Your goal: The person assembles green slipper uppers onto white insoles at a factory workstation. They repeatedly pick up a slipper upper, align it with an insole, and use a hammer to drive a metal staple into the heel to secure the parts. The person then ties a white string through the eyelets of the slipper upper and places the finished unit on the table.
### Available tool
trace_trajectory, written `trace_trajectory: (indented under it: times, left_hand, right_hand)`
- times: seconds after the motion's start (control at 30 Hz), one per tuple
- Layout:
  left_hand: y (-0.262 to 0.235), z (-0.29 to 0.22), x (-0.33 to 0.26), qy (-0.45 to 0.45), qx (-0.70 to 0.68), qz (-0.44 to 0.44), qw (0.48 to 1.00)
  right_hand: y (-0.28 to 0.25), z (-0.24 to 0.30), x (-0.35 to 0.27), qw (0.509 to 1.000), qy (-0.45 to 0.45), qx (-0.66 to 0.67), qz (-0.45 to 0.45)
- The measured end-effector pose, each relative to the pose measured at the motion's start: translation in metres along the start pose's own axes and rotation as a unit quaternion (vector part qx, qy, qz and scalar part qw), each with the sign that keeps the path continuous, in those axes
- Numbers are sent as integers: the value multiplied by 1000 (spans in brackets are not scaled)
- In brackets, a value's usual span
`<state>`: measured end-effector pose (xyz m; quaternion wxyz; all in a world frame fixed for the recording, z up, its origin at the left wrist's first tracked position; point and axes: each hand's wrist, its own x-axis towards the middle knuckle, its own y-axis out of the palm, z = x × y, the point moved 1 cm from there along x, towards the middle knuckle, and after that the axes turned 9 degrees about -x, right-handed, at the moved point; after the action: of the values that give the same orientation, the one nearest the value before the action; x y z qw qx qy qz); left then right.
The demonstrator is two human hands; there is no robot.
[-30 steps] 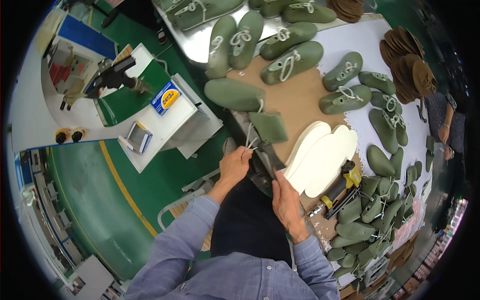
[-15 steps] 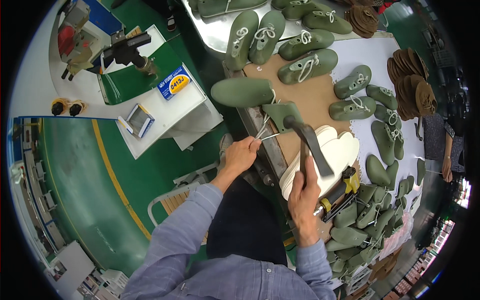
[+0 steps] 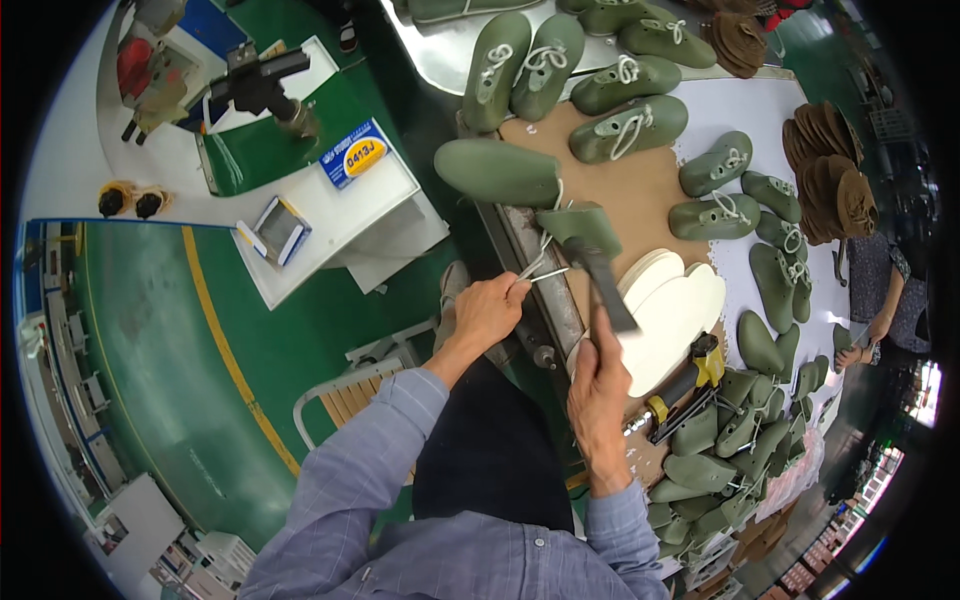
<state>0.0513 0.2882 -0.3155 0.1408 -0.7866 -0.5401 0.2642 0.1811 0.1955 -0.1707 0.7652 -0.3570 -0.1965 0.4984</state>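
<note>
A green shoe upper (image 3: pixel 582 222) stands at the near edge of the brown workboard (image 3: pixel 640 195). My left hand (image 3: pixel 487 310) grips thin metal pincers (image 3: pixel 541 268) whose tips reach the shoe's lower edge. My right hand (image 3: pixel 600 385) is closed on the handle of a dark hammer-like tool (image 3: pixel 606 288), whose head end lies against the same shoe. Both forearms wear blue shirt sleeves.
Several green laced shoe uppers (image 3: pixel 628 128) lie across the board and pile up at the right. There is a stack of white insoles (image 3: pixel 672 310), a yellow-black tool (image 3: pixel 686 385), brown pieces (image 3: pixel 830 180), a white side table (image 3: pixel 340 205), a slatted chair (image 3: pixel 352 385), and another person (image 3: pixel 882 300) at far right.
My right hand has taken up the dark tool and swung it up against the green shoe. My left hand stays on the pincers at the shoe's edge.
</note>
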Motion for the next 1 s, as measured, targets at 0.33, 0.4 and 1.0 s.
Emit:
trace_trajectory:
  times: [0.33, 0.4, 1.0]
  left_hand:
    - [-5, -9, -5, -9, 27, 11, 1000]
    - [-5, -8, -4, -18, 16, 11, 1000]
    - [-51, -86, -17, -14, -155, 109, 982]
  right_hand:
    - [-4, -8, -11, 1000, 20, -5, 11]
    - [-10, -3, -14, 997, -33, 42, -51]
    - [-87, -101, -112, 981, 116, -59, -142]
